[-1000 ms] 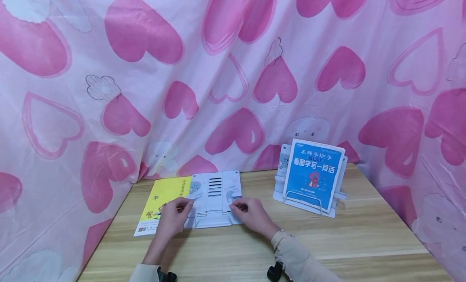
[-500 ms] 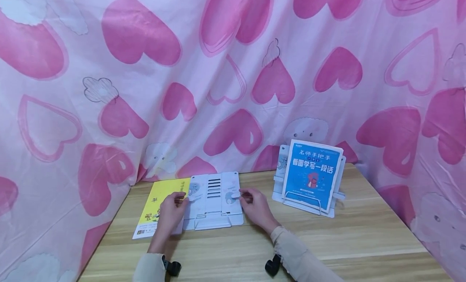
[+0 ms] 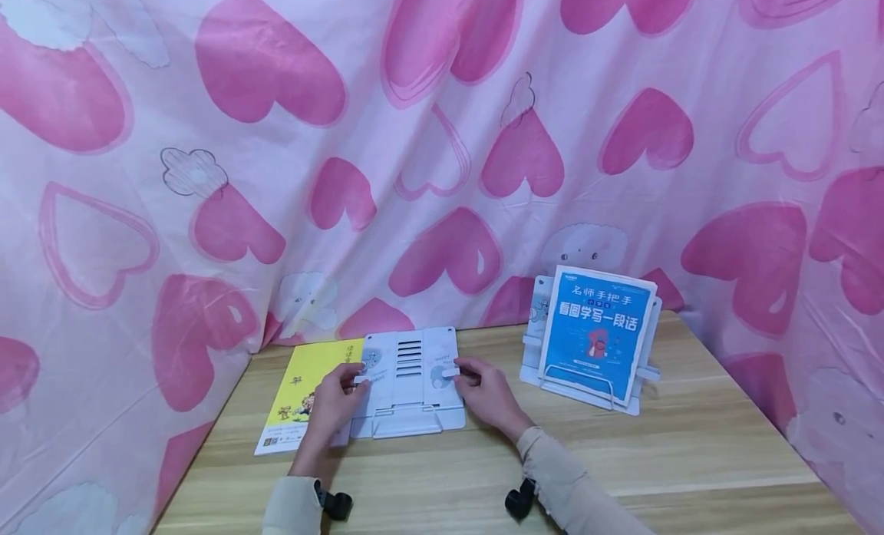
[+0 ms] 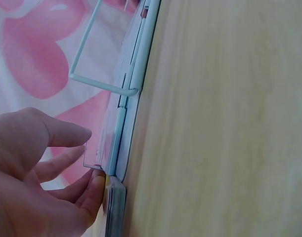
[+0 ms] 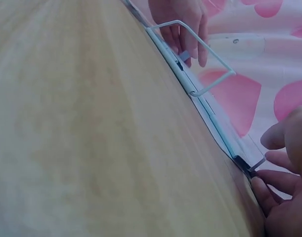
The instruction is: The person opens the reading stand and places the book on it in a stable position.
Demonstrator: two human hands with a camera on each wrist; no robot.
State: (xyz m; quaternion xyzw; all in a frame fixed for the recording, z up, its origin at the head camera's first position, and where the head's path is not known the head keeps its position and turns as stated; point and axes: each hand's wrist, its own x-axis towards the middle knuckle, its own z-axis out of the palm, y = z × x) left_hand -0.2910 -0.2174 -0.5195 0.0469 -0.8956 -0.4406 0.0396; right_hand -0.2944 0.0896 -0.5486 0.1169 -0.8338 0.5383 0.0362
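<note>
1. White with a faint blue cast, the reading stand (image 3: 407,389) lies flat near the back of the table (image 3: 442,481), a column of dark slots (image 3: 409,350) down its centre and grey cartoon prints on either side; a wire loop (image 3: 407,434) juts from its front
2. At the left tab (image 3: 362,379) is the person's left grip (image 3: 334,397), fingers curved; whether it pinches the tab cannot be told
3. At the right tab (image 3: 450,372) is the right grip (image 3: 486,393), likewise curved, and a pinch cannot be told there either
4. Compared with one second ago, the right grip has moved outward to the stand's right edge, and the right tab now shows plainly beside its fingers
5. Beside the stand's left edge lies a yellow book (image 3: 304,374); well to the right, a blue book (image 3: 597,335) leans on a second stand (image 3: 539,293), unmoved
6. Pale wood grain runs across the table, and pink-and-white cloth (image 3: 414,151) printed with hearts hangs behind it
</note>
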